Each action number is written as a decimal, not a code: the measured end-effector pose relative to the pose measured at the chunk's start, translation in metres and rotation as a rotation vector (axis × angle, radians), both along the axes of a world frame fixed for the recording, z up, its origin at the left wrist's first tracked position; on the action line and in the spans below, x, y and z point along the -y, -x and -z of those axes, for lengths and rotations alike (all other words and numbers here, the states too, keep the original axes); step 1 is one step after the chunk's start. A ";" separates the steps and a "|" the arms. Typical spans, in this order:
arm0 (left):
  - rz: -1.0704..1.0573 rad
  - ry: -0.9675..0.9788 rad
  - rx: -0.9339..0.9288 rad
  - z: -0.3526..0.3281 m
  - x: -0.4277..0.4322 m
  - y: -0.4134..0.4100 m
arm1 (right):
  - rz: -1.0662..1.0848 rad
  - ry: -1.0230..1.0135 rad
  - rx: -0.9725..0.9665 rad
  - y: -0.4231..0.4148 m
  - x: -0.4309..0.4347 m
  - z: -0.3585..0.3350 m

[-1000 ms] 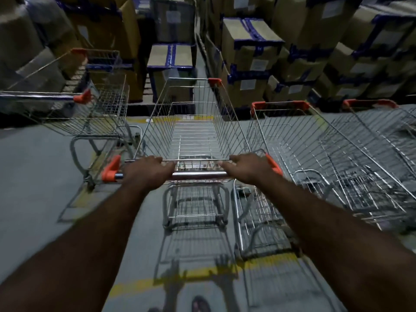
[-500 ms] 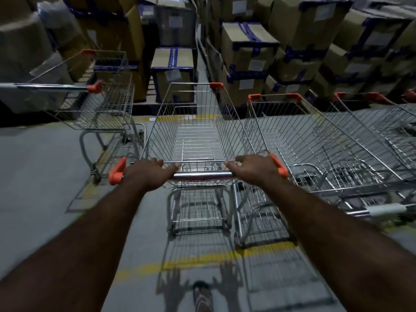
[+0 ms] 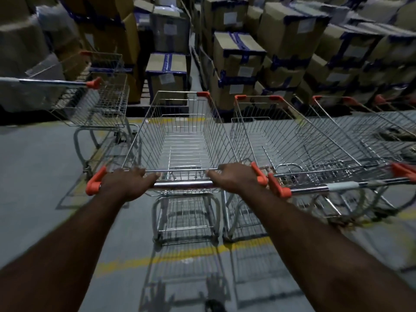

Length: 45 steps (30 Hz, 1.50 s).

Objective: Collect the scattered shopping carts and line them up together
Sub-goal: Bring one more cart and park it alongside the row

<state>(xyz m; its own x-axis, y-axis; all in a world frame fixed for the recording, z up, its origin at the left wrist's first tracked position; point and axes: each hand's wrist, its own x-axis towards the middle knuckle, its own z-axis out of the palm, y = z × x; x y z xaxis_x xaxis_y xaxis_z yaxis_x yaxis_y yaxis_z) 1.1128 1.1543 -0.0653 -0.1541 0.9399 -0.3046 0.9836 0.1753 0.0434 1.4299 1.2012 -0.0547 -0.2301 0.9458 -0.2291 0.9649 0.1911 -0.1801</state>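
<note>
A wire shopping cart (image 3: 184, 131) with orange corner caps stands straight ahead of me. My left hand (image 3: 128, 182) grips the left part of its chrome handle bar (image 3: 183, 183), and my right hand (image 3: 234, 177) grips the right part. Directly to its right stands a second cart (image 3: 292, 140), side by side with mine, their orange handle ends nearly touching. More carts (image 3: 371, 127) continue the row to the right. Another cart (image 3: 96, 102) stands apart at the back left, turned sideways.
Stacks of cardboard boxes (image 3: 238, 55) with blue tape line the far side, just beyond the carts' fronts. A yellow floor line (image 3: 180, 255) runs across under the cart's rear wheels. Grey floor (image 3: 33, 176) stretches to the left.
My cart has rolled forward beside the cart on the right and now stands level with it. More of the row at right has come into view. Both hands keep their grip.
</note>
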 end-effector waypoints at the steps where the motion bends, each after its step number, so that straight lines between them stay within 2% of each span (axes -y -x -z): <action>1: -0.011 0.005 -0.012 -0.001 0.004 -0.002 | -0.011 0.005 0.000 -0.001 0.001 0.000; 5: -0.019 -0.013 -0.027 0.000 0.013 -0.007 | -0.080 0.034 0.045 -0.008 0.010 -0.008; 8: -0.036 -0.011 -0.020 -0.003 0.023 -0.011 | -0.211 0.056 0.157 -0.019 0.015 -0.014; 12: -0.045 -0.006 -0.005 -0.009 0.038 -0.015 | -0.364 0.035 0.182 -0.041 0.023 -0.016; 19: -0.027 -0.055 0.006 -0.006 0.051 -0.030 | -0.374 -0.029 0.196 -0.062 0.035 -0.015; 22: -0.040 -0.085 -0.003 -0.004 0.056 -0.040 | -0.414 0.013 0.291 -0.078 0.038 -0.017; 25: -0.042 -0.093 0.001 -0.004 0.058 -0.041 | -0.442 -0.033 0.369 -0.092 0.041 -0.019; 34: 0.009 -0.075 0.099 -0.002 0.060 -0.026 | -0.463 -0.198 0.266 -0.111 0.042 -0.007; 42: 0.133 -0.235 -0.121 -0.015 0.078 -0.026 | -0.424 -0.309 0.212 -0.118 0.043 0.004; 45: 0.149 -0.306 -0.122 -0.016 0.084 -0.022 | -0.381 -0.337 0.174 -0.119 0.045 0.010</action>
